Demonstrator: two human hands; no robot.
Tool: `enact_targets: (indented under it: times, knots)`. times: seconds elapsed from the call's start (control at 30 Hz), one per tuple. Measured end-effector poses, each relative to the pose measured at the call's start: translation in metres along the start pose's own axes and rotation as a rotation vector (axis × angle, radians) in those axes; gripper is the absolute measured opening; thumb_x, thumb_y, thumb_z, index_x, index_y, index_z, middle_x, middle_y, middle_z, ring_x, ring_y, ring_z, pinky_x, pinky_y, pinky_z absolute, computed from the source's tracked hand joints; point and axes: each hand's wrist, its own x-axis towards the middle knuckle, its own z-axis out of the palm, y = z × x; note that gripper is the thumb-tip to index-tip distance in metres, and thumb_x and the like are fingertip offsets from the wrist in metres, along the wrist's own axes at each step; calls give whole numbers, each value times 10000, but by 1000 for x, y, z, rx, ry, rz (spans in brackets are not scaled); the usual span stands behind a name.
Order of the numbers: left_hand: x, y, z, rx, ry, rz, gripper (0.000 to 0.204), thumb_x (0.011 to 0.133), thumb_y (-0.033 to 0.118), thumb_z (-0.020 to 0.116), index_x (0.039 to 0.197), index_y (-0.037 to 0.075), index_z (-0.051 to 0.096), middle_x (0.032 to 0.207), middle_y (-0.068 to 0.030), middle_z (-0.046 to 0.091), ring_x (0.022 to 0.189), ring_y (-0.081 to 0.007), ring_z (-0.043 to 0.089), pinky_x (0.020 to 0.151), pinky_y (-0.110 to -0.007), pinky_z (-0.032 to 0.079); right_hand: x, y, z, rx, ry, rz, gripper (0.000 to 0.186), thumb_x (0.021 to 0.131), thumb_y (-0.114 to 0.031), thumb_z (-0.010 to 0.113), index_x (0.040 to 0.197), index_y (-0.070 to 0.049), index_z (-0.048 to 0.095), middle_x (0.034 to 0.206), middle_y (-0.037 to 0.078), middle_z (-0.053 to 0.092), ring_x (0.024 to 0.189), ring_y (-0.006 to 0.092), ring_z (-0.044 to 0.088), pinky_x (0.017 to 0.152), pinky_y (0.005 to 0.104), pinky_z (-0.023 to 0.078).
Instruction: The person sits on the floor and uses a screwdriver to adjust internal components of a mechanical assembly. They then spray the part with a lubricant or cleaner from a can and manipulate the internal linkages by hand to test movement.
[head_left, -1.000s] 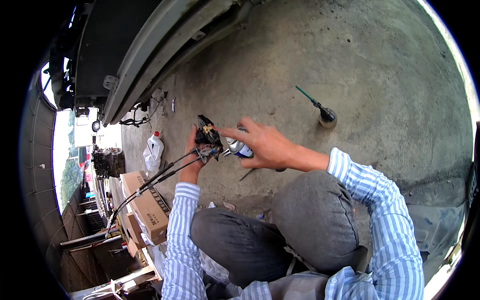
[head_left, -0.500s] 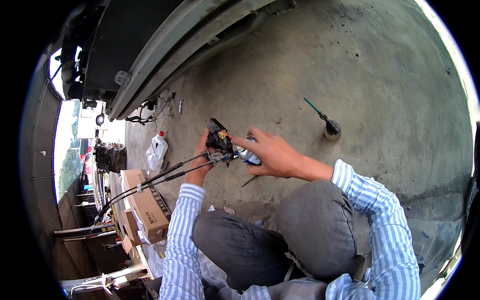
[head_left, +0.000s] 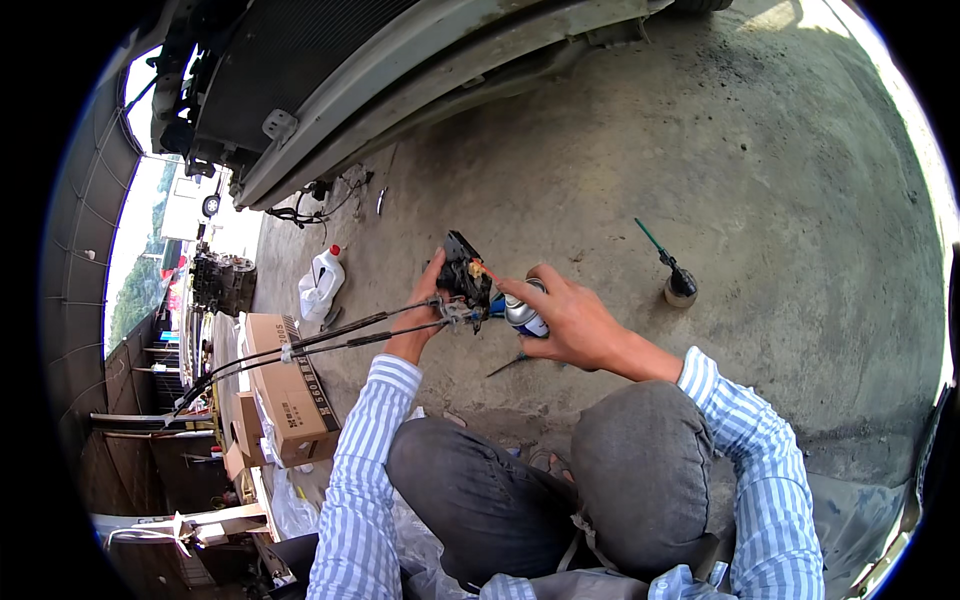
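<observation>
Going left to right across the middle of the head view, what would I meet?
Machinery → white jug → black part in the left hand → spray can in the right hand → bottle.

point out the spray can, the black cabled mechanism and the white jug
Spray can [head_left: 523,314]: head view, on its metal body below the index finger
Black cabled mechanism [head_left: 463,281]: head view, on its dark housing
White jug [head_left: 319,294]: head view, on its body below the red cap
</observation>
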Motion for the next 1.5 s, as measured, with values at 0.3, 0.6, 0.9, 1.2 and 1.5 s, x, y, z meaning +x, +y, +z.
enact_targets:
  times: [0.3,0.6,0.9,1.2,1.5]
  knots:
    - [-3,4,1,-13,-14,-11,529,1004,454,514,1314,26,541,1251,-140,629,1073,-236,658,922,-421,570,0,0,2,-22,5,-19,736,673,-123,754,1369,-166,518,994,163,506,893,363,611,729,453,517]
    - [0,-1,-9,-15,76,21,528,958,491,584,1262,59,585,1145,-95,684,983,-215,687,866,-394,578,-6,-3,-4,13,6,-2,755,683,-142,740,1397,-203,501,1035,154,513,892,367,608,736,447,518]
    - [3,2,-20,-181,107,-13,506,963,500,567,1232,73,602,1114,-95,695,956,-232,689,861,-405,574,-13,-3,-5,27,10,-5,758,685,-149,734,1401,-229,496,1114,169,530,903,375,617,739,448,526]
    - [4,-1,-28,-133,72,40,491,980,465,552,1284,79,558,1159,-112,674,992,-244,681,844,-403,581,-13,-1,2,36,-2,-16,725,679,-145,742,1365,-210,517,1135,161,536,923,377,631,742,450,536]
    - [6,-2,-30,-104,81,109,526,991,449,546,1339,57,512,1253,-133,632,1070,-256,657,895,-400,560,-13,-2,2,34,-41,-11,776,677,-151,747,1404,-227,486,1141,188,524,928,393,626,760,458,535]
